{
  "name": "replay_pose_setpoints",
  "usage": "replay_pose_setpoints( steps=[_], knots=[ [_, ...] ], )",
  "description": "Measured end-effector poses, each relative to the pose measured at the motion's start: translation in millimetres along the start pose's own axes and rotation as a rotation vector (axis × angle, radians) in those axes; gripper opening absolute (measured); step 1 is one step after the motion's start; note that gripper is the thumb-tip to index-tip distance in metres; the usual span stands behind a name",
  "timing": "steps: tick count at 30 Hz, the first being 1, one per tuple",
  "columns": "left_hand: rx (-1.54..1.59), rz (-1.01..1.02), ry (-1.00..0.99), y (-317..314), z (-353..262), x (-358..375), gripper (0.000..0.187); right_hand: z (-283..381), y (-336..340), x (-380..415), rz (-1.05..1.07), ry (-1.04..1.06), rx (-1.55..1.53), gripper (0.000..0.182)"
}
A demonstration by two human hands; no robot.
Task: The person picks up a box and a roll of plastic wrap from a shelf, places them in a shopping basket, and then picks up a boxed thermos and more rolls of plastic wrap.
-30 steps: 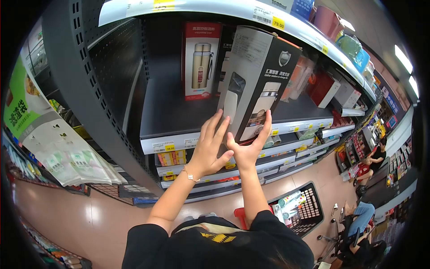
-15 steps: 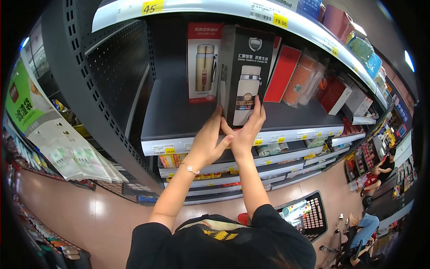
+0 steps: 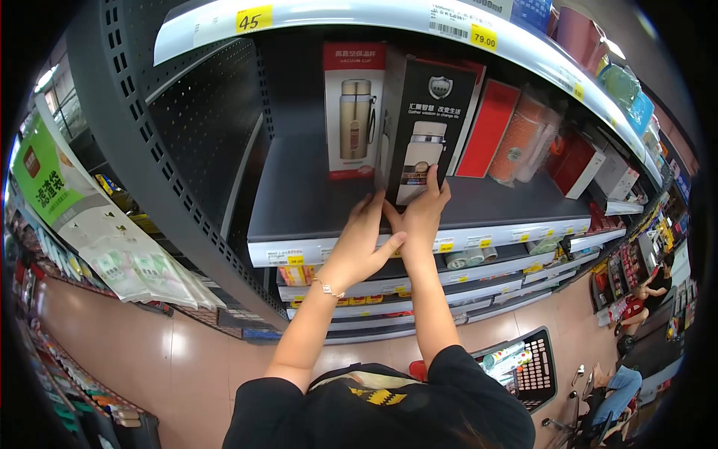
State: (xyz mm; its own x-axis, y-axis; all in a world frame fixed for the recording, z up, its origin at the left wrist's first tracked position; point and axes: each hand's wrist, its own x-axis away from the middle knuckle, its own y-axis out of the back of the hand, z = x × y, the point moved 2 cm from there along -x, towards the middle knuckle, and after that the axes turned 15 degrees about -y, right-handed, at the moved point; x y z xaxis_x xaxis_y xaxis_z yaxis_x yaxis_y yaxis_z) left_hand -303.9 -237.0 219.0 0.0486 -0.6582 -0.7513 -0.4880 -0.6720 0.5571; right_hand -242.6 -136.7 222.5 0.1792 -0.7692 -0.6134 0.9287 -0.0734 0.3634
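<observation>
A black thermos box [image 3: 440,108] with a white flask pictured on its front stands upright on the dark shelf [image 3: 299,198]. My right hand [image 3: 423,217] grips its lower front, fingers near the right edge and thumb toward the lower left corner. My left hand [image 3: 359,247], with fingers stretched out and thumb apart, rests its fingertips by the box's lower left corner. Just left of the black box is a red-and-white vacuum cup box [image 3: 354,112], apart from both hands. The bottom of the black box is partly hidden behind my fingers.
Right of the black box stand a red box [image 3: 488,129] and an orange wrapped cup [image 3: 517,138]. A shelf lip with price tags [image 3: 482,34] curves overhead. A metal upright [image 3: 142,127] rises at left. On the floor, a black basket [image 3: 550,370] holds goods; people are at lower right.
The black box has slid slightly back from the shelf's front edge. My hands stay at its base, the left fingertips now lower on its side. The whole view has shifted a little.
</observation>
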Motion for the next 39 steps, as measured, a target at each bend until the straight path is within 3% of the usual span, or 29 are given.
replay_pose_setpoints(
  steps=[4, 7, 10, 20, 23, 35, 39],
  knots=[
    [-0.090, -0.006, 0.054, -8, -3, 0, 0.065, 6, -2, -6, 0.105, -0.168, -0.001, 0.082],
    [-0.212, -0.036, 0.015, -17, -2, 5, 0.065, 2, -6, -4, 0.009, -0.054, 0.157, 0.093],
    [-0.239, -0.061, -0.017, -20, -2, 8, 0.065, 6, -3, -4, 0.058, -0.197, 0.135, 0.091],
    [-0.229, -0.049, -0.092, -15, -2, 9, 0.068, 7, -2, 0, -0.043, -0.157, 0.080, 0.086],
    [-0.213, -0.043, -0.087, -15, -1, 10, 0.068, 6, -2, 1, -0.012, -0.184, -0.008, 0.087],
    [-0.240, -0.018, -0.045, -20, -2, 10, 0.073, 6, -4, -3, 0.001, -0.110, 0.131, 0.093],
    [-0.234, -0.032, -0.042, -20, -6, 9, 0.076, 6, -3, -2, 0.024, -0.177, 0.075, 0.087]
  ],
)
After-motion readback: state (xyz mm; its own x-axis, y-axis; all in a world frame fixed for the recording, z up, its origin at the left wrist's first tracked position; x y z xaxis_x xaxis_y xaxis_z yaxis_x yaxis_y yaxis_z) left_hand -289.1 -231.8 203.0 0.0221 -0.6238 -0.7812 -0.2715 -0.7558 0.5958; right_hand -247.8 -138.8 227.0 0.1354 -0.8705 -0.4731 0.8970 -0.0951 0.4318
